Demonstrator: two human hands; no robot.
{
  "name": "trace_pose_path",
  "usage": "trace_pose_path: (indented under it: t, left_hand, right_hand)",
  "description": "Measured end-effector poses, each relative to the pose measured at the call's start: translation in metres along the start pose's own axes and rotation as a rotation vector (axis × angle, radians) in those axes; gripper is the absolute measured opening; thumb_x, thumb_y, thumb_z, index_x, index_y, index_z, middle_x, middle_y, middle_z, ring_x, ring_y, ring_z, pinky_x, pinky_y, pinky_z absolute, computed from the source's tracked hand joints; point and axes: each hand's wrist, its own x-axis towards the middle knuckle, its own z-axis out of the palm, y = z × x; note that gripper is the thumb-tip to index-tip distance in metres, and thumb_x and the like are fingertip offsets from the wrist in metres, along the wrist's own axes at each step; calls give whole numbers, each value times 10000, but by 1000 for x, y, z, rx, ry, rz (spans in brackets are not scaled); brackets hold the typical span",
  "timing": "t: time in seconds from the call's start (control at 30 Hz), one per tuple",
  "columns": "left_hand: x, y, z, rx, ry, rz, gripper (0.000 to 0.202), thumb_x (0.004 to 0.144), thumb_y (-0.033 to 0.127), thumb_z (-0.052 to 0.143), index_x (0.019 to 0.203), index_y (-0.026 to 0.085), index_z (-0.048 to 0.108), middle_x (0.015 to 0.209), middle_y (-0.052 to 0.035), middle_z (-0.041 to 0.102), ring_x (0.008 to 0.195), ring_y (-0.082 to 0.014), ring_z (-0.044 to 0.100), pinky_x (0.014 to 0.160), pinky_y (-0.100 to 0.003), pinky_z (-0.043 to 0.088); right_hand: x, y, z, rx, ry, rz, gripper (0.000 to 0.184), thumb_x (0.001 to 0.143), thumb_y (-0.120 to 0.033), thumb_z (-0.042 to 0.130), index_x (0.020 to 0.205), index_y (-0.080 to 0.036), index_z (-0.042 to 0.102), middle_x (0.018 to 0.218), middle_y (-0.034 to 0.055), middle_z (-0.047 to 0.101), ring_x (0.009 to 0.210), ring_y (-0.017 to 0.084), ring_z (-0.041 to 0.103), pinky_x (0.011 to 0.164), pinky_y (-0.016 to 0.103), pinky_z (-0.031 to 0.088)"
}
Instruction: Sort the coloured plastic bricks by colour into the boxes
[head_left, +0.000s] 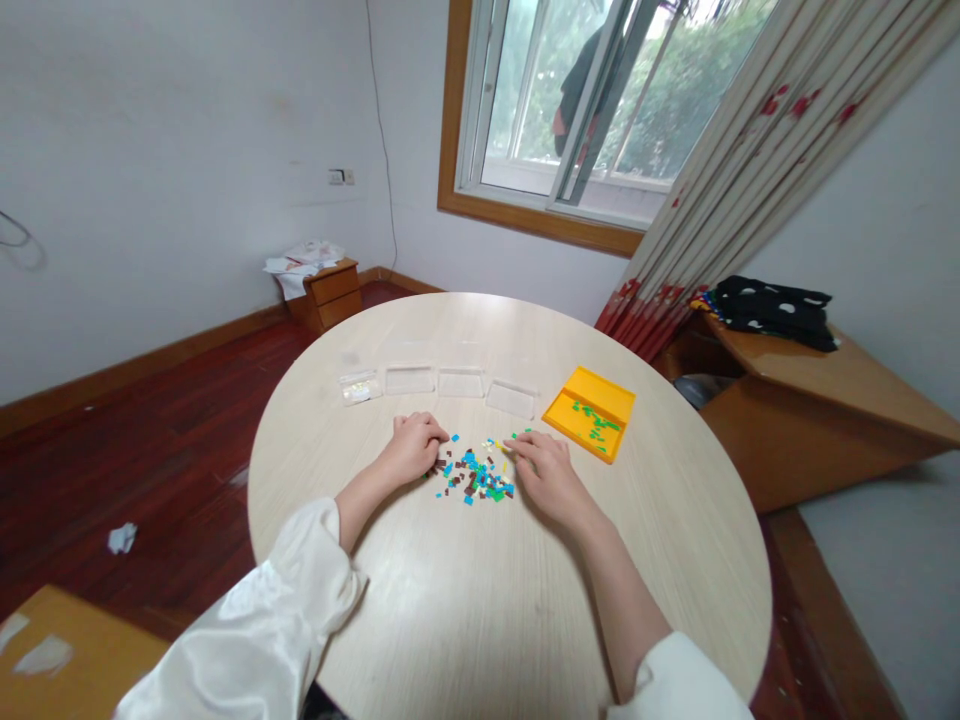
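Note:
A loose pile of small building bricks (480, 478), blue, brown, green, yellow and cream, lies on the round table between my hands. My left hand (414, 447) rests at the pile's left edge, fingers bent and close together; anything under the fingertips is hidden. On the other side, my right hand (546, 470) lies low over the table with its fingers stretched toward the pile. Its index fingertip is at a small yellow brick (501, 446). Behind it stands an open yellow case (619, 410) with several green bricks (598, 424) inside.
Three clear boxes (460, 382) stand in a row beyond the pile, beside another clear box (360, 388) with pale pieces in it. The pale round table (450, 600) curves around everything. A cardboard box (795, 420) with dark cloth on top stands at the right.

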Motion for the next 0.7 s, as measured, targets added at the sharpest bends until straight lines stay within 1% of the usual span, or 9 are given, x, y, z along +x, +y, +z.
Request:
trace_pose_path:
  t: [0.1,0.27,0.5,0.6,0.7]
  left_hand:
    - [0,0,0,9,21,-23,349,756,81,388,844,181,710,937,-75,644,970,-226,546,875,-419,295]
    - [0,2,-2,19,49,-64,347,758,89,392,881,175,706,968,-88,651,988,-235,543,872,-414,304]
    - [0,2,-4,34,60,-78,377,749,86,377,948,179,683,985,-81,675,997,-247,553,862,-421,304]
    - [0,2,-5,46,56,-97,376,755,96,372,962,170,676,986,-88,681,984,-249,563,856,-420,307]
    - [0,2,-5,53,54,-113,369,764,106,366,949,168,679,983,-90,686,967,-247,572,851,-419,309]
  right_hand:
    - [2,-8,11,-5,-50,-29,345,848,-91,387,1061,-177,644,1033,90,620,1011,196,516,877,357,320]
    - [5,-14,17,3,-92,-36,354,853,-82,367,1057,-172,642,1027,90,622,978,193,508,865,354,306]
    - [7,-16,24,-15,-85,-49,358,843,-81,383,1086,-169,631,1051,97,611,1009,211,497,876,368,304]
    - [7,-16,25,-33,-57,-51,355,838,-84,394,1095,-166,626,1066,102,600,1021,216,489,873,369,315]
    - [8,-14,24,-33,-19,-38,347,833,-80,392,1062,-172,637,1031,97,599,1004,214,490,867,374,320]
